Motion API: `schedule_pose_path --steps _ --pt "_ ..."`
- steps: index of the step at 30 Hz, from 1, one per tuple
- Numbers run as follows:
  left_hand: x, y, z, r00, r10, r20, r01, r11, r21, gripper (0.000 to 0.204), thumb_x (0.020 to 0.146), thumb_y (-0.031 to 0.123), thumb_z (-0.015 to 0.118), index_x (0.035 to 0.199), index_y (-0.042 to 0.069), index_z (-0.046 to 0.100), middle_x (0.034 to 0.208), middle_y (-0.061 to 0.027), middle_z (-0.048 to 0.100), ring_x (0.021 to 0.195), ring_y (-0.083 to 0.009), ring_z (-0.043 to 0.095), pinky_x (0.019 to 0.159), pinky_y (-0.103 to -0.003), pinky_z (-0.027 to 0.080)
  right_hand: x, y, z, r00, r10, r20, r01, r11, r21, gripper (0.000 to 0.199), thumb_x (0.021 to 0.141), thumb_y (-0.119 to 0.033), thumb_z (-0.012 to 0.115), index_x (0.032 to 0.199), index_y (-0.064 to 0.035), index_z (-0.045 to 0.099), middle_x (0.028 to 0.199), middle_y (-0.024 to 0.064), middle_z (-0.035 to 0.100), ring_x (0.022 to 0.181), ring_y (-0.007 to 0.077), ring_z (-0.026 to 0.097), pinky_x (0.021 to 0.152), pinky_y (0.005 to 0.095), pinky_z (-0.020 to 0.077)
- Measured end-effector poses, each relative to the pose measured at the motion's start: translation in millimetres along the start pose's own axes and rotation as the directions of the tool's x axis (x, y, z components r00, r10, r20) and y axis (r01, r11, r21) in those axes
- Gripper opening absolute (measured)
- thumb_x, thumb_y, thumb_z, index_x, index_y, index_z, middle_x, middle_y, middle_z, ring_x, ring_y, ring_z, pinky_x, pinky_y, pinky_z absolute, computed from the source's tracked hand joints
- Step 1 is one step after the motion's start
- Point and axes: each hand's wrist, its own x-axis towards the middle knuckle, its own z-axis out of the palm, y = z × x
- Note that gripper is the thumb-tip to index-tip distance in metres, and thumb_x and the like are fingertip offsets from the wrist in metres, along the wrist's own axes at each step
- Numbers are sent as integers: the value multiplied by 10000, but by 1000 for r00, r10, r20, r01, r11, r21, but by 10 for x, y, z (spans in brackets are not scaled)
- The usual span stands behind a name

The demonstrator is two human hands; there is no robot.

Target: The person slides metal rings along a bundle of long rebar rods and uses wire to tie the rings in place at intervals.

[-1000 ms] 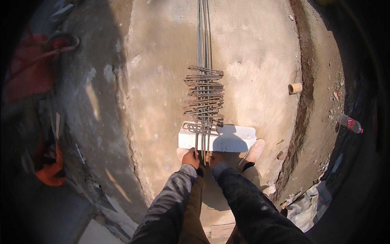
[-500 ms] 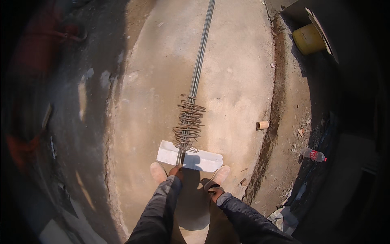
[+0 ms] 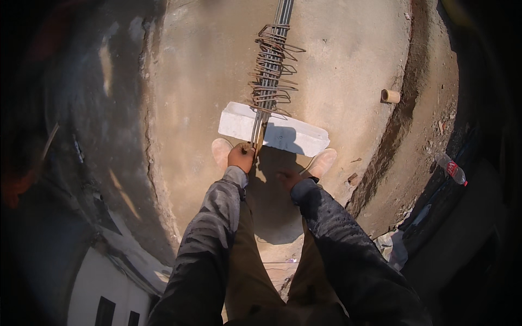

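Observation:
A bundle of long steel reinforcing bars (image 3: 283, 13) runs away from me, its near end resting across a white block (image 3: 309, 139) on the ground. Bent, rusty wire stirrups (image 3: 270, 68) are strung around the bars just beyond the block. My left hand (image 3: 241, 157) is closed at the near ends of the bars, its fingers curled round one or more of them. Right of it, in my body's shadow, my right hand (image 3: 289, 178) is apart from the bars. Its fingers look curled; whether they hold anything is too dark to see.
My shoes (image 3: 222, 151) stand at either end of the block. A short brown tube (image 3: 390, 96) lies on the concrete at right, beside a rough trench (image 3: 399, 146). Farther right are a plastic bottle (image 3: 451, 169) and a crumpled plastic bag (image 3: 390, 247).
My view has tipped down toward my feet, so bars, block and hands appear higher in it. My right hand has moved closer to the bar ends; my left hand stays at them.

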Motion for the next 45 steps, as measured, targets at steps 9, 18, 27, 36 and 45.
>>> schedule_pose_path --steps 9,18,27,36,45 --pt "284 -128 -91 980 10 200 21 988 -151 171 825 121 631 904 -28 657 712 -24 622 591 -65 520 547 -210 423 668 -598 439 972 75 -222 -26 976 218 327 851 -284 563 1018 -8 607 860 177 630 749 271 597 708 354 450" --pt "263 -163 -20 982 121 146 -120 993 -17 197 843 163 619 802 -26 651 646 -22 606 568 -69 524 526 -234 430 651 -494 375 964 145 -223 -52 925 376 275 817 -273 609 951 -39 660 734 143 641 669 225 607 661 330 461" --pt "167 -52 -82 966 250 61 -257 948 187 171 835 153 618 829 -12 659 594 -65 605 527 -108 547 511 -266 443 627 -556 419 913 193 -360 -132 973 188 297 785 -289 627 939 -37 658 827 174 642 768 302 621 717 364 470" --pt "165 -94 -107 988 151 3 -150 973 174 175 825 158 623 808 -13 653 612 -61 610 551 -122 557 530 -276 447 605 -562 434 939 152 -310 -111 983 144 283 803 -250 595 992 -42 622 922 182 628 886 323 604 785 379 463" --pt "-563 -427 -1329 991 85 -108 -58 971 233 234 751 199 669 902 23 635 803 -100 657 726 -182 624 706 -302 498 -740 -247 -857 935 167 -314 -209 972 -104 289 790 -206 595 1017 -26 576 934 179 606 831 305 602 756 357 477"
